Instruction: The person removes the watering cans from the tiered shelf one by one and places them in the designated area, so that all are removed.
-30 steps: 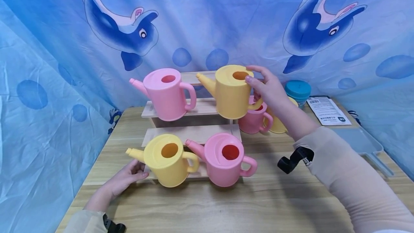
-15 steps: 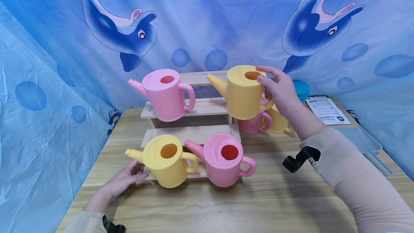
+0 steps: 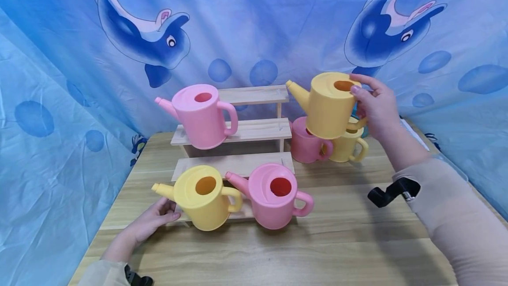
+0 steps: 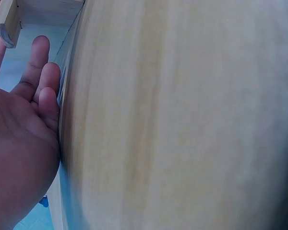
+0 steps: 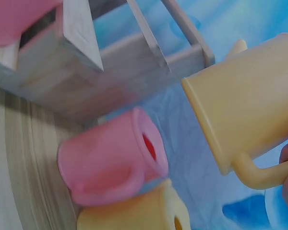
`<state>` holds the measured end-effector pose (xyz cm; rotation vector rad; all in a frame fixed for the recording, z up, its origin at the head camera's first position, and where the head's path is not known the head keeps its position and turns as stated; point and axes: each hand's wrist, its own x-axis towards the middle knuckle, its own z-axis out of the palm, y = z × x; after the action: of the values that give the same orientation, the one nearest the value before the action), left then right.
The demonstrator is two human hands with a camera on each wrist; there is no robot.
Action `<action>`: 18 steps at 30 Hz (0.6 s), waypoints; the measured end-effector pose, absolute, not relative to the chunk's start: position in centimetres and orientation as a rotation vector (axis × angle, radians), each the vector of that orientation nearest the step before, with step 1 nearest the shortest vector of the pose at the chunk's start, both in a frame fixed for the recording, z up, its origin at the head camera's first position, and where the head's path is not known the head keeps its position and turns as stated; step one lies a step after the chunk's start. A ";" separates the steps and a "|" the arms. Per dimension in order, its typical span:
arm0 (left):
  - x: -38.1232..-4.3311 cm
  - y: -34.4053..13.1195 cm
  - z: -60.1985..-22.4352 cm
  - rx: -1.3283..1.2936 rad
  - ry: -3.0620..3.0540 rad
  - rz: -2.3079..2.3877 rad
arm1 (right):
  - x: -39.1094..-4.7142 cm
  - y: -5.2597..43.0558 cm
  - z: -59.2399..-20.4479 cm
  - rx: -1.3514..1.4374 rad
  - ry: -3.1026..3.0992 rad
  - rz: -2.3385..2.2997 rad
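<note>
My right hand [image 3: 379, 105] holds a yellow watering can [image 3: 329, 105] in the air by its handle side, fingers at the top rim, right of the wooden step shelf [image 3: 254, 131]. In the right wrist view, that can [image 5: 254, 100] hangs tilted, with only part of the hand visible at the edge. My left hand [image 3: 152, 217] grips the left end of the shelf's lowest step; in the left wrist view, the palm [image 4: 19, 139] faces the camera beside the board end [image 4: 7, 21]. Its grip is partly hidden.
A pink can [image 3: 202, 118] stands on an upper step. A yellow can [image 3: 202, 200] and a pink can [image 3: 274, 198] sit on the lowest. Another pink can [image 3: 305, 145] and yellow can [image 3: 347, 147] stand on the table right of the shelf, below the held can.
My right hand has carried the yellow watering can rightward, off the shelf and over the cans beside it. My left hand has stayed at the shelf's lower left end.
</note>
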<state>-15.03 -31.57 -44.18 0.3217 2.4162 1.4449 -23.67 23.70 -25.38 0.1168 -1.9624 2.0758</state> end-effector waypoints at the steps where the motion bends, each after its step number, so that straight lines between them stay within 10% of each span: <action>1: -15.0 -31.6 -44.2 0.321 2.419 1.439 | -23.6 24.2 -25.4 0.105 -1.963 2.074; 18: -15.0 -31.6 -44.0 0.306 2.416 1.421 | -22.6 32.3 -27.0 -0.143 -1.634 2.225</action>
<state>-14.99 -31.57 -44.03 0.3059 2.4159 1.4213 -22.60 32.30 -26.99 -0.1431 -1.6336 2.2250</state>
